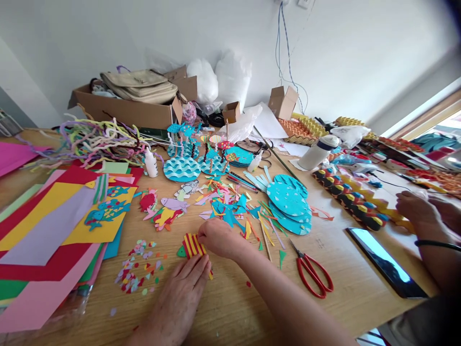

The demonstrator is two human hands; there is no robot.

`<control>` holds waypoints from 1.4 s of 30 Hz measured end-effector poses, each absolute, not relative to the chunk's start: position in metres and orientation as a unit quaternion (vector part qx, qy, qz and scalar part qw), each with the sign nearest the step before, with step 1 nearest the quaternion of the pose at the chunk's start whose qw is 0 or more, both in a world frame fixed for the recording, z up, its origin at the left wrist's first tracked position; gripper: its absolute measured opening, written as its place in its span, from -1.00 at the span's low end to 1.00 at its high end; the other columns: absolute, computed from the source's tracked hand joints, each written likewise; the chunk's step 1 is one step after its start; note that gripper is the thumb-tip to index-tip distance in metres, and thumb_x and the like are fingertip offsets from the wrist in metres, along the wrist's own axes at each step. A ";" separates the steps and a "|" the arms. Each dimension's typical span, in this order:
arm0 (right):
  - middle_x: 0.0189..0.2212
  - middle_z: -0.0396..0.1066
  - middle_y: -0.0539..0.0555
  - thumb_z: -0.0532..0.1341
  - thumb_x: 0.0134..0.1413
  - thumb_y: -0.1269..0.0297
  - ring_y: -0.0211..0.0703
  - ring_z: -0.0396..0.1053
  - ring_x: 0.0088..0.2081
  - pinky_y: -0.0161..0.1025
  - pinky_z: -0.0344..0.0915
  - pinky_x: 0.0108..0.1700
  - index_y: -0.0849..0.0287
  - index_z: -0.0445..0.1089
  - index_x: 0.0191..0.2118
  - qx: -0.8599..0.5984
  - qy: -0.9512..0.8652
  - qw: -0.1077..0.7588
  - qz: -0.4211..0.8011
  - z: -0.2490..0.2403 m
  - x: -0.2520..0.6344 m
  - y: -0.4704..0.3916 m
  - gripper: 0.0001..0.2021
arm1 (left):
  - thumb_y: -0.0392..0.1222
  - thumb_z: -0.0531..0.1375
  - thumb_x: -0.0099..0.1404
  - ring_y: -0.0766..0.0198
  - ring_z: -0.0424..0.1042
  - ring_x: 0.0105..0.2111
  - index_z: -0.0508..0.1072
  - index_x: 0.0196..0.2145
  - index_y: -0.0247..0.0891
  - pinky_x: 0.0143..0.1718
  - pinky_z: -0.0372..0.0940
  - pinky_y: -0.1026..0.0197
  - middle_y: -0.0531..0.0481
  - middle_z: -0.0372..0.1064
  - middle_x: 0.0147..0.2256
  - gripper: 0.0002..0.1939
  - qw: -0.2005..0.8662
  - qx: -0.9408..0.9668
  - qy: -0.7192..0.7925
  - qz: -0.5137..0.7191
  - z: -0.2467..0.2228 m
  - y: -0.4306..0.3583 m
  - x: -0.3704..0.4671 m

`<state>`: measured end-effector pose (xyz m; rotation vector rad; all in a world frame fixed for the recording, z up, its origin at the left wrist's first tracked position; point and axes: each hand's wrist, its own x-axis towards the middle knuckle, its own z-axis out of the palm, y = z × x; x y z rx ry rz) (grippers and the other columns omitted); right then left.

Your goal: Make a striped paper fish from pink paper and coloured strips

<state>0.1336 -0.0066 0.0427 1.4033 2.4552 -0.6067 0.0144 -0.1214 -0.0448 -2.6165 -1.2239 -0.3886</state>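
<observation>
A small paper fish (190, 246) with red and yellow stripes and a green head lies on the table in front of me. My left hand (185, 290) lies flat, its outstretched fingertips on the fish's lower edge. My right hand (218, 239) is closed, with its fingers pinched at the fish's upper right edge; its fingertips hide that part. Left of the fish is a scatter of tiny coloured paper bits (139, 269). Behind it are finished paper fish (173, 206) and a heap of paper scraps (225, 206). Red-handled scissors (313, 274) rest to the right.
Coloured paper sheets (46, 230) are stacked at left. Glue bottles (151, 163), blue paper discs (288, 202) and wave-decorated stands (182, 168) are farther back. At right are a phone (385, 262), a white bottle (319, 153) and a co-worker's hands (419, 211).
</observation>
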 end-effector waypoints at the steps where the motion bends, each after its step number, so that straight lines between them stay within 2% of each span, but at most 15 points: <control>1: -0.33 0.51 0.16 0.08 -0.03 0.38 -0.08 0.42 -0.26 -0.32 0.22 -0.36 0.19 0.52 -0.31 0.485 0.841 0.125 -0.205 0.042 0.133 -0.006 -0.74 | -0.58 -0.13 0.13 0.20 0.32 -0.05 0.30 -0.02 -0.35 -0.07 0.24 0.14 -0.03 0.35 -0.01 -0.49 0.122 -0.891 -0.417 -0.136 -0.044 -0.121 0.015; 4: -0.28 0.50 0.15 0.07 0.01 0.34 -0.09 0.42 -0.25 -0.32 0.23 -0.35 0.17 0.50 -0.26 0.490 0.840 0.119 -0.199 0.041 0.133 -0.005 -0.73 | -0.57 -0.14 0.13 0.19 0.34 -0.06 0.32 -0.04 -0.36 -0.09 0.25 0.14 -0.02 0.37 -0.03 -0.50 0.139 -0.889 -0.415 -0.138 -0.042 -0.121 0.016; 8: -0.34 0.51 0.11 0.09 -0.02 0.32 -0.12 0.42 -0.27 -0.35 0.23 -0.35 0.14 0.51 -0.30 0.478 0.846 0.121 -0.204 0.040 0.134 -0.005 -0.75 | -0.56 -0.15 0.15 0.21 0.35 -0.08 0.33 -0.05 -0.37 -0.10 0.25 0.16 -0.01 0.39 -0.05 -0.51 0.149 -0.889 -0.408 -0.144 -0.041 -0.120 0.016; 13: -0.27 0.48 0.21 0.03 0.03 0.37 -0.07 0.42 -0.26 -0.30 0.23 -0.35 0.24 0.49 -0.26 0.497 0.841 0.108 -0.185 0.037 0.132 -0.005 -0.71 | -0.57 -0.17 0.14 0.24 0.37 -0.10 0.35 -0.06 -0.35 -0.11 0.25 0.18 0.01 0.40 -0.06 -0.50 0.168 -0.885 -0.406 -0.157 -0.040 -0.120 0.015; 18: -0.32 0.50 0.11 0.08 -0.01 0.32 -0.12 0.41 -0.26 -0.34 0.22 -0.36 0.15 0.50 -0.30 0.482 0.846 0.105 -0.203 0.038 0.137 -0.008 -0.75 | -0.58 -0.16 0.12 0.24 0.38 -0.11 0.36 -0.08 -0.36 -0.12 0.26 0.19 0.00 0.41 -0.08 -0.50 0.165 -0.889 -0.397 -0.159 -0.040 -0.119 0.015; 21: -0.37 0.51 0.16 0.09 -0.05 0.38 -0.08 0.42 -0.28 -0.33 0.21 -0.38 0.19 0.52 -0.35 0.484 0.842 0.115 -0.207 0.037 0.135 -0.009 -0.76 | -0.58 -0.16 0.13 0.24 0.37 -0.10 0.36 -0.08 -0.35 -0.12 0.26 0.18 0.01 0.41 -0.08 -0.50 0.167 -0.886 -0.399 -0.166 -0.041 -0.120 0.015; 24: -0.31 0.49 0.23 0.06 -0.02 0.40 -0.04 0.42 -0.28 -0.29 0.22 -0.36 0.26 0.51 -0.31 0.503 0.833 0.106 -0.205 0.038 0.133 -0.007 -0.74 | -0.57 -0.16 0.14 0.24 0.35 -0.09 0.34 -0.06 -0.34 -0.10 0.24 0.18 0.01 0.41 -0.07 -0.51 0.171 -0.881 -0.405 -0.174 -0.042 -0.120 0.015; 26: -0.30 0.49 0.21 0.06 -0.01 0.38 -0.06 0.41 -0.27 -0.29 0.22 -0.34 0.23 0.50 -0.29 0.508 0.829 0.093 -0.215 0.039 0.133 -0.005 -0.73 | -0.57 -0.16 0.13 0.25 0.35 -0.09 0.35 -0.07 -0.34 -0.10 0.24 0.19 0.01 0.41 -0.08 -0.50 0.172 -0.880 -0.406 -0.175 -0.042 -0.121 0.015; 29: -0.35 0.49 0.17 0.10 -0.05 0.37 -0.06 0.40 -0.28 -0.29 0.21 -0.32 0.20 0.50 -0.36 0.502 0.824 0.076 -0.250 0.037 0.135 -0.005 -0.78 | -0.58 -0.16 0.13 0.26 0.35 -0.10 0.35 -0.08 -0.33 -0.10 0.23 0.19 0.02 0.41 -0.08 -0.50 0.168 -0.880 -0.408 -0.176 -0.041 -0.121 0.015; 31: -0.40 0.48 0.20 0.13 -0.10 0.41 -0.02 0.38 -0.29 -0.25 0.20 -0.30 0.25 0.49 -0.44 0.506 0.815 0.060 -0.276 0.034 0.134 -0.004 -0.82 | -0.56 -0.15 0.14 0.25 0.33 -0.09 0.35 -0.07 -0.33 -0.09 0.22 0.19 0.01 0.40 -0.08 -0.51 0.164 -0.880 -0.409 -0.178 -0.041 -0.121 0.015; 34: -0.45 0.42 0.22 0.11 -0.13 0.47 -0.01 0.34 -0.31 -0.19 0.17 -0.28 0.29 0.41 -0.53 0.518 0.793 0.006 -0.321 0.030 0.133 -0.002 -0.86 | -0.56 -0.14 0.14 0.25 0.31 -0.07 0.34 -0.06 -0.32 -0.06 0.20 0.19 0.01 0.39 -0.06 -0.51 0.162 -0.878 -0.412 -0.180 -0.044 -0.122 0.015; 36: -0.49 0.36 0.14 0.09 -0.11 0.45 -0.10 0.30 -0.36 -0.22 0.16 -0.30 0.26 0.33 -0.55 0.511 0.774 -0.049 -0.371 0.031 0.135 -0.001 -0.89 | -0.56 -0.13 0.13 0.25 0.29 -0.05 0.33 -0.04 -0.31 -0.05 0.19 0.18 0.01 0.38 -0.05 -0.50 0.159 -0.876 -0.418 -0.179 -0.046 -0.123 0.015; 38: -0.53 0.28 0.04 0.03 0.01 0.34 -0.22 0.24 -0.44 -0.28 0.16 -0.35 0.21 0.24 -0.52 0.485 0.750 -0.108 -0.437 0.033 0.140 -0.002 -0.84 | -0.56 -0.13 0.12 0.25 0.27 -0.03 0.32 -0.03 -0.30 -0.04 0.18 0.19 0.02 0.36 -0.03 -0.49 0.157 -0.876 -0.420 -0.177 -0.047 -0.124 0.014; 40: -0.56 0.16 -0.03 -0.13 0.14 0.21 -0.30 0.15 -0.52 -0.33 0.15 -0.41 0.16 0.10 -0.52 0.455 0.722 -0.164 -0.494 0.035 0.147 -0.005 -0.73 | -0.56 -0.13 0.10 0.25 0.26 -0.02 0.31 -0.03 -0.29 -0.04 0.18 0.19 0.03 0.35 -0.02 -0.47 0.159 -0.875 -0.422 -0.179 -0.048 -0.124 0.014; 42: -0.59 0.03 -0.08 -0.21 0.16 0.13 -0.33 0.05 -0.58 -0.36 0.11 -0.47 0.13 -0.03 -0.55 0.393 0.646 -0.238 -0.610 0.033 0.151 -0.010 -0.69 | -0.58 -0.13 0.07 0.26 0.25 -0.02 0.32 -0.03 -0.28 -0.04 0.19 0.20 0.03 0.35 -0.03 -0.45 0.165 -0.873 -0.422 -0.183 -0.050 -0.123 0.013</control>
